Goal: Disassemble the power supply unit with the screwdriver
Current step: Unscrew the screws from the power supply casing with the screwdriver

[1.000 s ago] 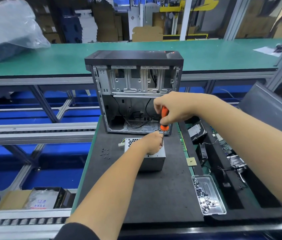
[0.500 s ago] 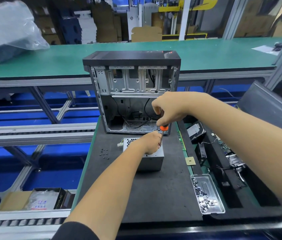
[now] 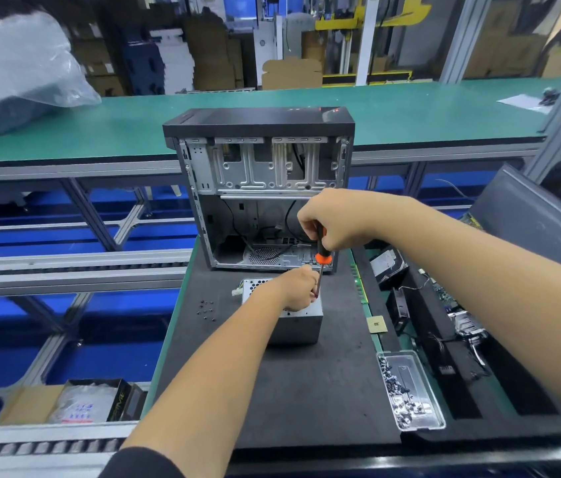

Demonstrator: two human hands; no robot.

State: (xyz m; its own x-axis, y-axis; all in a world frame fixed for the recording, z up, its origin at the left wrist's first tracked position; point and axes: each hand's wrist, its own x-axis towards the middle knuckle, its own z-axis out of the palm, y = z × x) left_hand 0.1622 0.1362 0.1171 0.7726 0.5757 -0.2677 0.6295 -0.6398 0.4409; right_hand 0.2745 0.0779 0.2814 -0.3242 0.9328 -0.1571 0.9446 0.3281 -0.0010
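Note:
A grey metal power supply unit point(image 3: 298, 326) lies on the black foam mat point(image 3: 306, 391), just in front of an open computer case point(image 3: 262, 188). My left hand point(image 3: 298, 288) rests on top of the unit, fingers curled at the screwdriver's tip. My right hand point(image 3: 334, 219) grips the black and orange handle of the screwdriver point(image 3: 322, 258), which stands nearly upright with its shaft pointing down at the unit's far right top edge. The tip is hidden behind my left fingers.
Several small screws point(image 3: 206, 309) lie on the mat left of the unit. A clear tray of screws point(image 3: 410, 391) sits at the right front. A CPU chip point(image 3: 376, 324), RAM stick point(image 3: 358, 282), drive and boards lie to the right. A cardboard box point(image 3: 65, 401) sits lower left.
My right hand has turned on the screwdriver handle, so more or less of the orange grip shows from frame to frame. My left hand and the unit stay in place.

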